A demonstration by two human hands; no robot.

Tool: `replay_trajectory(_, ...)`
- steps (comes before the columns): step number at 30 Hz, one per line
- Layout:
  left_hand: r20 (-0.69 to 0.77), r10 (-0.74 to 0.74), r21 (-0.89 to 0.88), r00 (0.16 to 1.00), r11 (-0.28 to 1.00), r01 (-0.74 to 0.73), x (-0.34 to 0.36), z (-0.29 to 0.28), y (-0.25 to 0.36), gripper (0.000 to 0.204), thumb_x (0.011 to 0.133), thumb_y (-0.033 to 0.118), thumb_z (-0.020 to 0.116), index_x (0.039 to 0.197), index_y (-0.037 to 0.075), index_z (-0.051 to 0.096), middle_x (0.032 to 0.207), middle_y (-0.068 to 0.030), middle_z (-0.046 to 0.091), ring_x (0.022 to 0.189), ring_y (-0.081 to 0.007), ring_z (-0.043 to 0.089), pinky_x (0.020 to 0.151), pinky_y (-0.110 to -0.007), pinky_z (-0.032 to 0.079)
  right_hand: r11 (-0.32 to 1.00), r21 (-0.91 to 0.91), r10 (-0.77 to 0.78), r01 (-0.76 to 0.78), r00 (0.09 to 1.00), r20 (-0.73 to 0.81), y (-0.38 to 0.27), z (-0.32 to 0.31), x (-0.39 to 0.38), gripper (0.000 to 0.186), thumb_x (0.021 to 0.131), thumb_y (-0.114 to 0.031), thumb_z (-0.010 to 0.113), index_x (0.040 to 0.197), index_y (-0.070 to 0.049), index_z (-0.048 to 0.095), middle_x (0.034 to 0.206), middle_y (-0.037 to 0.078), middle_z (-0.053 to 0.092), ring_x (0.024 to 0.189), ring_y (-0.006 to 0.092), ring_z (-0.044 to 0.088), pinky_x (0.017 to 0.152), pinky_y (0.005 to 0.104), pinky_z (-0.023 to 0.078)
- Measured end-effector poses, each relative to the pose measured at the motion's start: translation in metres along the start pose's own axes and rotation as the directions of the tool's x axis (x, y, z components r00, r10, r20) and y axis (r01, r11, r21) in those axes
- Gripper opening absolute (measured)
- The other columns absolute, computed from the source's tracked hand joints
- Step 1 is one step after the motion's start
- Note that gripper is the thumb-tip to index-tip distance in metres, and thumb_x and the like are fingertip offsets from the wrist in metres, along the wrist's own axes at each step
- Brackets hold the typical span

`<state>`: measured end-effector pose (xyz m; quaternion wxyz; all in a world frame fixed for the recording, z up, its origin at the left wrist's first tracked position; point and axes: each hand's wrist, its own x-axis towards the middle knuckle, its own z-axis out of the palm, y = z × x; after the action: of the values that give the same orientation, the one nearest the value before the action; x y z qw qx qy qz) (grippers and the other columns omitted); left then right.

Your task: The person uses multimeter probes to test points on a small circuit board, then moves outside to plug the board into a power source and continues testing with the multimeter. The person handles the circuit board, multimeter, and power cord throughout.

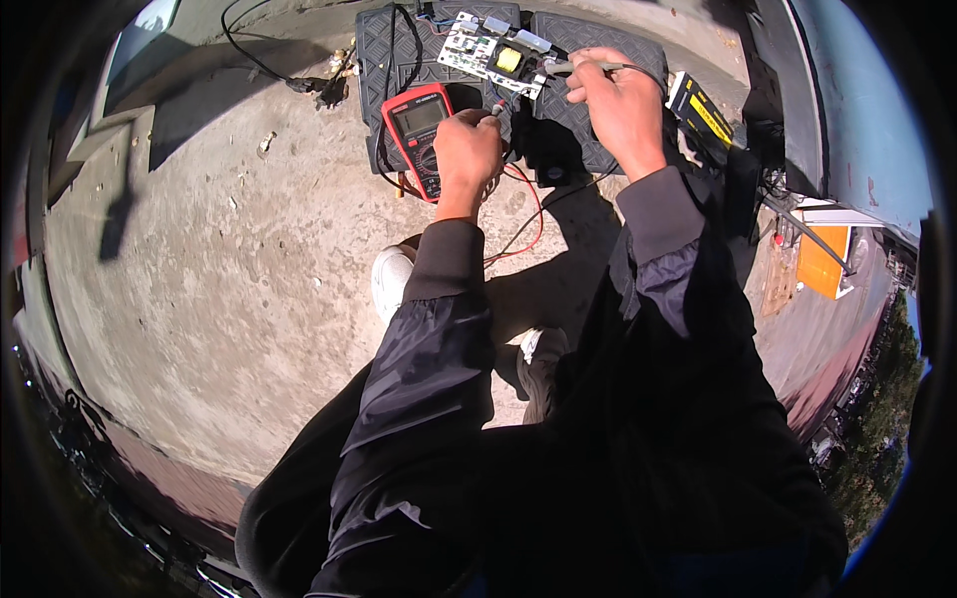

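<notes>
My left hand (pixel 467 157) is closed beside the right edge of a red multimeter (pixel 419 122) with a grey screen, partly covering it. A small reddish-and-pale tip (pixel 498 108) shows at its fingertips; what the fingers hold is mostly hidden. In my right hand (pixel 623 112) is a grey pen-shaped tool (pixel 588 67) with a dark cable, pinched between thumb and fingers. Its front end points left at the edge of a white circuit board (pixel 471 48), which carries a yellow-wrapped transformer (pixel 508 60) and silvery parts. The multimeter and board rest on a dark, ribbed mat (pixel 384 50).
Red and black leads (pixel 541 214) loop below the hands. A dark block-shaped object (pixel 550 159) lies between them. A yellow-and-black box (pixel 703 108) stands right of the mat. Black cable (pixel 254 62) runs across the concrete at left. My white shoes (pixel 392 282) are below; an orange panel (pixel 823 261) is farther right.
</notes>
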<state>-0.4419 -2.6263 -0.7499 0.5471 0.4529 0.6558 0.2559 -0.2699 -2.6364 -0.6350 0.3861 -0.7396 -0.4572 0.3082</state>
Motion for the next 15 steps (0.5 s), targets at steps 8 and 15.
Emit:
replay_trajectory(8,0.030,0.052,-0.062,0.998,0.997,-0.050,-0.0044,-0.0008,0.0018,0.034,0.095,0.013,0.057,0.116,-0.008,0.074,0.073,-0.0118,0.074,0.051,-0.0139,0.063,0.051,-0.030,0.050,0.998,0.064,-0.019,0.021,0.999,-0.033,0.0047,-0.0035,0.0032,0.029,0.095,-0.025,0.066,0.106,0.001,0.075,0.086,0.009,0.078,0.075,0.0155,0.076,0.071,0.0280,0.056)
replay_trajectory(15,-0.030,0.080,-0.043,0.996,0.996,-0.081,0.0034,0.0035,-0.0025,0.037,0.093,0.016,0.058,0.116,-0.008,0.074,0.081,-0.0175,0.076,0.067,-0.0224,0.069,0.065,-0.034,0.052,1.000,0.024,-0.004,0.003,1.000,0.028,0.0089,-0.0019,0.0014,0.032,0.099,-0.027,0.065,0.113,0.000,0.075,0.092,0.011,0.078,0.081,0.0142,0.074,0.075,0.0257,0.053)
